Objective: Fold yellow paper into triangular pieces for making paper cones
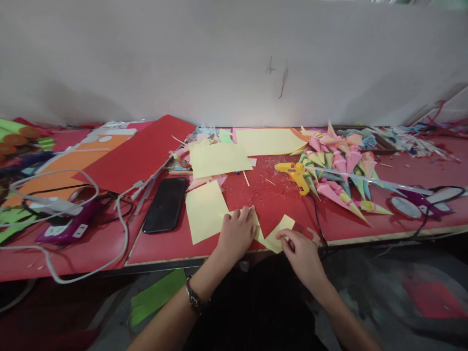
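Note:
My left hand (238,233) lies over a pale yellow sheet near the table's front edge, its fingers pressed together on the paper. To its right, my right hand (300,246) pinches a corner of a small yellow paper piece (280,234) between thumb and forefinger. Another yellow sheet (205,210) lies flat left of my left hand. Beyond it, a larger yellow sheet (219,158) rests on paper scraps. A yellow glue gun (295,174) with a clear glue stick lies beside a heap of pastel paper cones (340,161).
A black phone (165,204) lies at left beside a large red sheet (135,156). White cables (126,234) loop over the left table edge. A purple power strip (69,224) is at left, another (427,204) at right. Grey wall behind; a green sheet (158,296) lies below the table.

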Motion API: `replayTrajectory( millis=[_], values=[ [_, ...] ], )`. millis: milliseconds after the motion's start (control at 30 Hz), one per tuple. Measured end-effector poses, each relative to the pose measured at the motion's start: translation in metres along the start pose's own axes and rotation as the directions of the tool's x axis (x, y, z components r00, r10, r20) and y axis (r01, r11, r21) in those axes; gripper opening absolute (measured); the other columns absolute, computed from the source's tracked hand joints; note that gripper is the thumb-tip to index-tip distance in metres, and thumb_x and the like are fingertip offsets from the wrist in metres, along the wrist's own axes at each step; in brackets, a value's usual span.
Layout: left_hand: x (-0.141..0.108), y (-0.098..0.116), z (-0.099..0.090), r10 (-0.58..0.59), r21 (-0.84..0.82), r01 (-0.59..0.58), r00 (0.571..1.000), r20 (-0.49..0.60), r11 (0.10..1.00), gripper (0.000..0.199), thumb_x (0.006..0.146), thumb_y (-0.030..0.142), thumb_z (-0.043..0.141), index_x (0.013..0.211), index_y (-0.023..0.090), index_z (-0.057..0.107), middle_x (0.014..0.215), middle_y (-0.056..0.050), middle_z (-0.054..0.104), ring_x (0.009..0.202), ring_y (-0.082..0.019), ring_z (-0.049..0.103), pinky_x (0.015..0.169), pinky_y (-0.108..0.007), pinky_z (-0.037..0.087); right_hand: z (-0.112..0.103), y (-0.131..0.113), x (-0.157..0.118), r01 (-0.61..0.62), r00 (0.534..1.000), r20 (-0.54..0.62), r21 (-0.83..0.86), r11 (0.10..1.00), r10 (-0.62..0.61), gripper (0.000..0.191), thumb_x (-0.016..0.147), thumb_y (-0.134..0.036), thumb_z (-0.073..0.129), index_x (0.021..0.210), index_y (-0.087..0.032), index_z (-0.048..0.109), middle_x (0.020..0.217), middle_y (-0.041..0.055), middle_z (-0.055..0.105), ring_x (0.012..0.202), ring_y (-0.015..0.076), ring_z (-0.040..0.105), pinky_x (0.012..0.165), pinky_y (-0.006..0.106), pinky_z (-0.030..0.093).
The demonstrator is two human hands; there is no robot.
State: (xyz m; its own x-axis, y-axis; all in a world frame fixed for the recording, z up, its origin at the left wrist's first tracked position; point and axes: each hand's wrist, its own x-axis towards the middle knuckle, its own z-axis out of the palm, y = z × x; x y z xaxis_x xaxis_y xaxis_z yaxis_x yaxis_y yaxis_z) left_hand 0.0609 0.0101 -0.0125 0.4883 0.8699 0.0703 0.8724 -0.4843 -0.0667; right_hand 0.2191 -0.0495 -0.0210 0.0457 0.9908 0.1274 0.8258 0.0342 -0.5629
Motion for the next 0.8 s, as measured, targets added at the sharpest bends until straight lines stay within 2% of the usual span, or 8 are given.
replayTrajectory(
  millis=[200,333,433,533,600,667,733,800],
  values=[
    [0.0,0.0,0.001,0.01,0.018,-0.01,1.0,0.012,1.0,0.046,0.083,0.031,0.037,0.125,0.012,0.036,0.11,-0.011,0.049,0.089,-0.023,0.048,0.067,-0.034,0.038,-0.01,0.01,-0.006,0.009,1.0,-0.007,-0.052,0.999,-0.009,0.02,0.077,-0.02,0.04,0.072,-0.023,0.059,0.057,-0.0049,0.06,0.051,0.0116,0.054,0.087,0.04,0.022],
    [0.0,0.0,0.005,0.003,0.0,-0.003,1.0,-0.002,1.0,0.045,0.083,0.031,0.039,0.124,0.012,0.038,0.109,-0.011,0.05,0.088,-0.023,0.048,0.068,-0.034,0.037,-0.019,0.014,0.004,0.044,0.997,-0.057,-0.048,0.998,-0.046,0.019,0.077,-0.021,0.04,0.073,-0.023,0.059,0.062,-0.0029,0.063,0.056,0.0135,0.056,0.087,0.041,0.023],
    [-0.001,0.0,0.004,0.013,-0.07,-0.016,0.999,-0.047,0.997,0.043,0.083,0.03,0.038,0.122,0.012,0.039,0.106,-0.011,0.05,0.092,-0.023,0.046,0.073,-0.034,0.037,-0.024,0.007,0.017,0.102,0.988,-0.12,0.041,0.994,-0.096,0.018,0.079,-0.022,0.041,0.078,-0.022,0.059,0.074,0.0001,0.066,0.067,0.0158,0.059,0.087,0.039,0.027],
    [-0.003,-0.002,-0.006,-0.042,-0.231,0.009,0.989,-0.14,0.973,0.039,0.087,0.03,0.031,0.122,0.015,0.039,0.109,-0.01,0.048,0.096,-0.022,0.044,0.078,-0.034,0.034,-0.022,-0.01,0.03,0.187,0.978,-0.128,0.22,0.957,-0.162,0.02,0.081,-0.024,0.04,0.079,-0.021,0.059,0.081,0.0033,0.065,0.078,0.0179,0.058,0.08,0.033,0.037],
    [-0.003,-0.006,-0.015,-0.069,-0.386,0.005,0.986,-0.152,0.922,0.033,0.087,0.033,0.029,0.111,0.019,0.048,0.106,-0.008,0.049,0.094,-0.02,0.044,0.078,-0.033,0.034,-0.016,-0.023,0.037,0.223,0.975,-0.107,0.368,0.903,-0.197,0.02,0.081,-0.026,0.039,0.083,-0.021,0.059,0.084,0.0046,0.064,0.082,0.0179,0.057,0.074,0.029,0.041],
    [-0.002,-0.012,-0.022,-0.07,-0.543,-0.009,0.99,-0.125,0.84,0.029,0.086,0.035,0.03,0.087,0.019,0.054,0.089,-0.004,0.053,0.084,-0.018,0.047,0.075,-0.031,0.035,-0.01,-0.034,0.044,0.26,0.965,-0.09,0.452,0.853,-0.246,0.02,0.082,-0.027,0.039,0.084,-0.02,0.059,0.085,0.0046,0.063,0.082,0.0171,0.057,0.073,0.028,0.043],
    [0.0,-0.022,-0.026,-0.115,-0.693,0.019,0.989,-0.093,0.721,0.032,0.085,0.036,0.031,0.068,0.017,0.05,0.068,0.0,0.05,0.068,-0.014,0.046,0.066,-0.026,0.036,-0.003,-0.04,0.049,0.279,0.958,-0.076,0.476,0.834,-0.276,0.021,0.082,-0.027,0.039,0.088,-0.021,0.058,0.084,0.0039,0.062,0.079,0.0159,0.057,0.072,0.027,0.044],
    [0.004,-0.037,-0.027,-0.213,-0.811,0.078,0.975,-0.059,0.58,0.032,0.082,0.037,0.032,0.06,0.017,0.043,0.056,0.003,0.041,0.056,-0.011,0.041,0.055,-0.022,0.034,0.004,-0.041,0.052,0.272,0.96,-0.079,0.465,0.842,-0.267,0.022,0.081,-0.026,0.041,0.096,-0.02,0.055,0.079,0.0027,0.06,0.075,0.0149,0.056,0.071,0.026,0.044]
  ],
)
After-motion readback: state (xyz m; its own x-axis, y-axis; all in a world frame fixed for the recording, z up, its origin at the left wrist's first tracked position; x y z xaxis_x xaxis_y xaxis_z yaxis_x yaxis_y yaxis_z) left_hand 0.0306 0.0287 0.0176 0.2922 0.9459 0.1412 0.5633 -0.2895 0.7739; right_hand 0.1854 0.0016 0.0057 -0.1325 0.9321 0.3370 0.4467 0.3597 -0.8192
